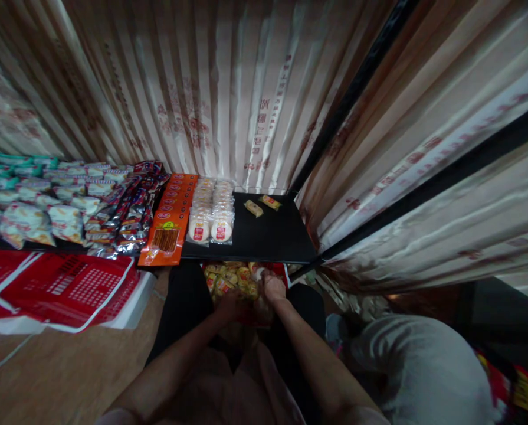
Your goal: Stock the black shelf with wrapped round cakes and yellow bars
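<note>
Between my knees sits a red bag or box (285, 273) filled with small yellow-wrapped snacks (228, 277). My right hand (273, 287) is at its right side, fingers curled in, with something pale at the fingertips that is too blurred to name. My left hand (232, 304) reaches down at the near side of the snacks; it is dark and its fingers are hard to make out. Two small yellow packets, one (253, 208) paler than the other (270, 202), lie apart on the black shelf (264, 236) above.
Along the shelf stand rows of round white crackers (222, 230), orange packets (169, 236), dark shiny packets (135, 206) and white bags (66, 221). A red printed bag (78, 289) lies below left. Black poles (356, 94) cross before curtains (228, 88). Someone's light-clad leg (423, 366) is at right.
</note>
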The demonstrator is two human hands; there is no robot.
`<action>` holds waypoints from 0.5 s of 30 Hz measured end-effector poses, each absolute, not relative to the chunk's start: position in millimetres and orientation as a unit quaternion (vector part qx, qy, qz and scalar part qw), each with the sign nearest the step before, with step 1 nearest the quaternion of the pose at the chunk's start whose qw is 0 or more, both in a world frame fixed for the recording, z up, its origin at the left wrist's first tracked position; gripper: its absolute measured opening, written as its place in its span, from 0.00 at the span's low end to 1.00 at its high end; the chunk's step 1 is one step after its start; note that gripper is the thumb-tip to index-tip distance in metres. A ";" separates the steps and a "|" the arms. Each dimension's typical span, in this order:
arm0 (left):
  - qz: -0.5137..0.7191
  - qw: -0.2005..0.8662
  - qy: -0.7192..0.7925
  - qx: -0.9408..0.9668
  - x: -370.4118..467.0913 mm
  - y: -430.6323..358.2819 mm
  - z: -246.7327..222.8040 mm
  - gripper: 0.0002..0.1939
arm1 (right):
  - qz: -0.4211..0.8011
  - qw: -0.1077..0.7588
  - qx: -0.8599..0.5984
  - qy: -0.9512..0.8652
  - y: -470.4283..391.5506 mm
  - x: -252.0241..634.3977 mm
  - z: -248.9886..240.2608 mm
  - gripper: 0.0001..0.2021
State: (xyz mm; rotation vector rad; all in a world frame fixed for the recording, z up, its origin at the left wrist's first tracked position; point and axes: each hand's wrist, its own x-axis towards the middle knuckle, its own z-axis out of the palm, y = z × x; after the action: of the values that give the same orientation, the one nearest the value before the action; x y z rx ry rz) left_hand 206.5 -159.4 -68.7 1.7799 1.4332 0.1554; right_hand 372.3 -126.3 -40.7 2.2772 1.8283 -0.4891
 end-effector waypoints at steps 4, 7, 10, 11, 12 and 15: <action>0.054 0.414 0.577 0.702 204.5 -160.8 -70.9 0.12 | -0.164 0.091 0.788 0.586 -125.6 366.0 -46.3 0.29; 0.060 0.423 0.582 0.692 203.6 -160.8 -70.3 0.12 | -0.153 0.087 0.770 0.614 -124.7 360.5 -47.0 0.25; 0.081 0.434 0.593 0.673 202.2 -159.5 -69.8 0.14 | -0.140 0.071 0.722 0.674 -128.9 349.9 -42.8 0.16; 0.091 0.438 0.598 0.665 201.6 -158.7 -70.1 0.15 | -0.138 0.067 0.706 0.691 -131.7 345.1 -40.6 0.14; 0.100 0.443 0.604 0.655 200.9 -157.8 -70.7 0.15 | -0.136 0.065 0.692 0.706 -135.1 340.0 -38.0 0.13; 0.129 0.464 0.616 0.623 198.3 -154.7 -72.9 0.13 | -0.131 0.039 0.653 0.745 -143.8 326.0 -27.7 0.13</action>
State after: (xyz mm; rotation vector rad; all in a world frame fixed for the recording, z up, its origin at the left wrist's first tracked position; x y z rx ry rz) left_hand 198.3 -154.7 -72.9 1.5318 1.5137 0.3174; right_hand 326.0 -143.8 -27.7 2.0018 2.2842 -0.4015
